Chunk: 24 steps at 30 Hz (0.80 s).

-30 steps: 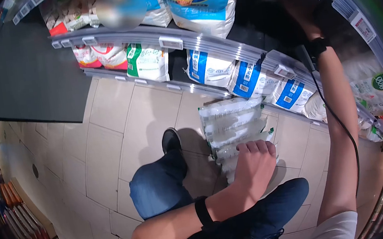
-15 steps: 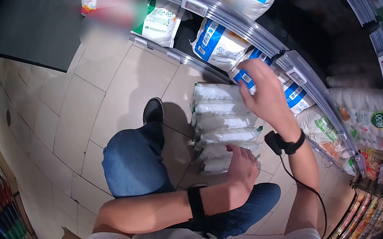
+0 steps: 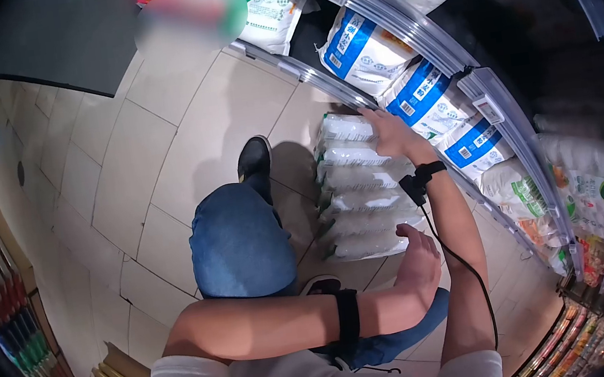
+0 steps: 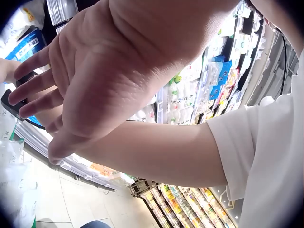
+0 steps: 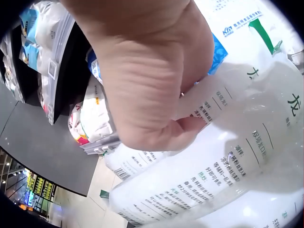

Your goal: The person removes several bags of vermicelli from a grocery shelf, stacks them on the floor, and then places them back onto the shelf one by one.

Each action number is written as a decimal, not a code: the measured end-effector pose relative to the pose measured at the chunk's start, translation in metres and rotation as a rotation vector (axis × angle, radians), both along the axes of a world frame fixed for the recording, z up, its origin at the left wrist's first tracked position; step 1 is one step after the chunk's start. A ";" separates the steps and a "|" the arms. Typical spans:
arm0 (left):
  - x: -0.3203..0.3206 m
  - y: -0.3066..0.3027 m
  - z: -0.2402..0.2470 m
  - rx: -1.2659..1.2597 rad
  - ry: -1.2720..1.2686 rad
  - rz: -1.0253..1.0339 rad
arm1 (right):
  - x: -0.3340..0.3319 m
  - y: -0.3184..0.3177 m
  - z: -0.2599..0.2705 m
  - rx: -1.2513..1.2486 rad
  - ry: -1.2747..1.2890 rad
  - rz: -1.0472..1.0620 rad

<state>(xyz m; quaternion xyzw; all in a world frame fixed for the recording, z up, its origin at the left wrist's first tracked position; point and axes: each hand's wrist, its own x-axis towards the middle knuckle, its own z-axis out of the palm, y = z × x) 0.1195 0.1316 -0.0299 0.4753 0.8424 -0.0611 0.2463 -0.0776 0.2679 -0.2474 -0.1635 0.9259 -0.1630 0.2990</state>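
A row of clear plastic bags of white vermicelli (image 3: 364,199) lies on the floor tiles, the bags pressed side by side. At the far end of the row, my right hand (image 3: 395,134) reaches down to the bags' right ends. Seen from the right wrist, its bent thumb pinches the upper edge of a vermicelli bag (image 5: 228,156); the other fingers are hidden behind the hand. My left hand (image 3: 417,269) hovers at the near end of the row, holding nothing. In the left wrist view its fingers (image 4: 40,88) are spread loosely.
Flour bags (image 3: 424,100) with blue bands fill the low shelf at the right, behind a clear plastic shelf edge (image 3: 444,48). More white bags (image 3: 591,181) stand farther right. My bent knee (image 3: 236,239) and shoe (image 3: 254,156) are left of the row. A dark grey panel (image 3: 62,48) stands far left.
My right hand has come out from the dark upper shelf and down onto the far end of the vermicelli row. The left hand has stayed near the row's close end. The head view has shifted.
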 end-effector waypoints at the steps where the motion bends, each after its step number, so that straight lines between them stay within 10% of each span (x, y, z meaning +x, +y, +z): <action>1: -0.001 -0.001 0.001 0.003 -0.003 -0.016 | 0.000 -0.002 0.003 0.034 -0.071 -0.013; 16: 0.006 0.004 -0.093 -0.083 -0.147 0.077 | 0.058 0.003 0.026 0.052 0.178 0.122; 19: 0.023 -0.014 -0.161 0.086 0.359 0.012 | 0.068 0.000 0.035 0.060 0.193 0.147; 24: -0.004 -0.049 -0.183 0.164 0.391 -0.118 | 0.091 0.004 0.031 0.049 0.260 0.120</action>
